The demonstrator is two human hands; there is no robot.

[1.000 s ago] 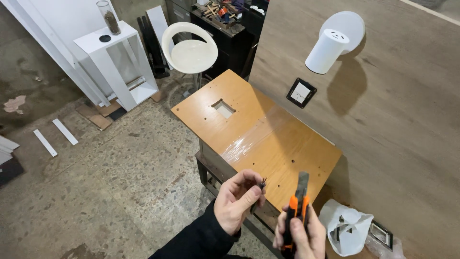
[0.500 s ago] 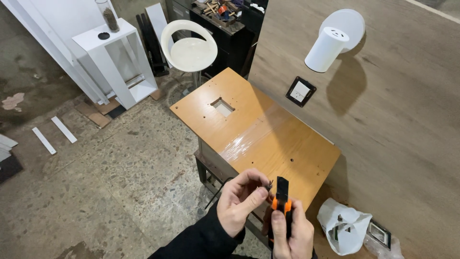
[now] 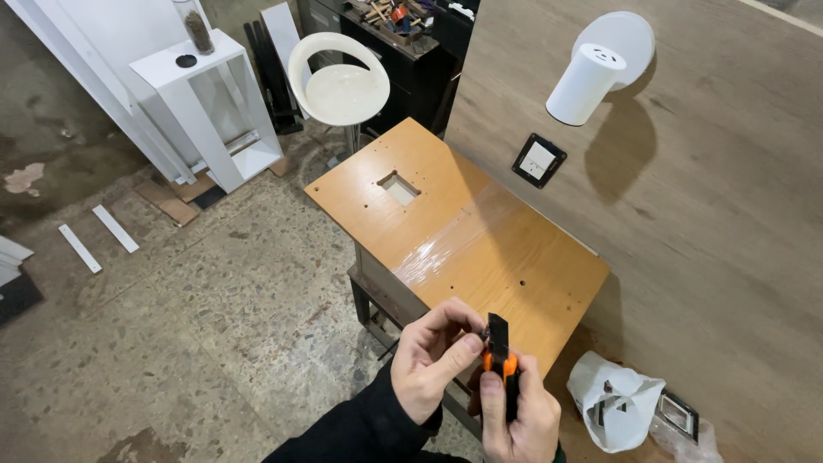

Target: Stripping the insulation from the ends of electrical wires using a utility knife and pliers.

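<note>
- Wooden wall panel (image 3: 720, 214) on the right, carrying a white lamp (image 3: 600, 73) and a square socket plate (image 3: 538, 160).
- Orange-brown table (image 3: 463, 231) below, with a square cut-out, bare of tools.
- White plastic bag (image 3: 617, 411) of small parts, just beside the table.
- Right hand (image 3: 519, 416) clenched round an orange-and-black hand tool (image 3: 500, 360), held upright over the near table edge.
- Left hand (image 3: 433, 360) pinching at the tool's tip (any small piece there too tiny to tell); seemingly readying the tool, nothing yet applied to table or wall.
</note>
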